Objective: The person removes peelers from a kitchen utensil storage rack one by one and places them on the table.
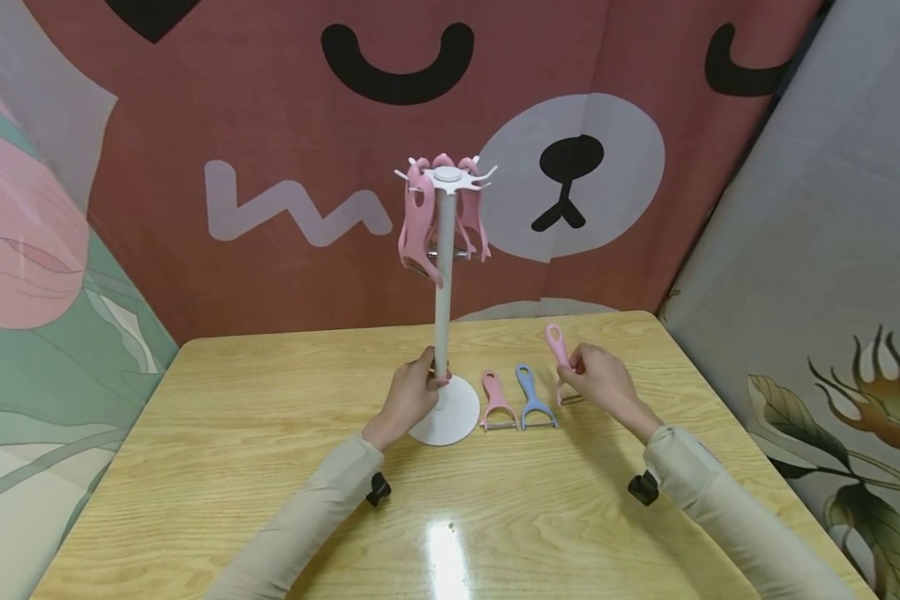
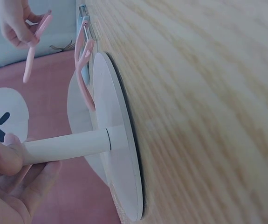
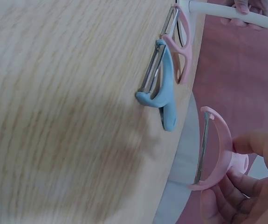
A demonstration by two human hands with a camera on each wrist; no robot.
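The right hand [image 1: 603, 379] pinches a pink peeler [image 1: 557, 346] between thumb and fingers at the junction of handle and yoke; the left hand [image 1: 407, 394] grips the pole [image 1: 442, 325] of a white rack low down, just above its round base [image 1: 450, 423]. The pinched peeler is lifted clear of the desk [image 1: 270, 450], between the blue peeler [image 1: 527, 383] and the desk's right edge. Its long axis runs from near to far with a slight lean to the left: the looped handle end points to the far edge and sits higher, while the blade [image 3: 202, 144] faces the near edge and lies crosswise. The unit is probably light, with a stiff, smooth plastic body that may slip if wet; the blade is presumably sharp. Take hold at the handle or the outside of the yoke, clear of the metal strip. The rack stands upright midway between the left and right edges, base flat on the desk; its thin pole appears rigid and top-loaded, so a low grip should steady it. Pink peelers [image 1: 418, 217] hang from its top hooks [image 1: 483, 177], blades down. Right of the base, a second pink peeler [image 1: 492, 387] and the blue one lie side by side, handles toward the far edge.
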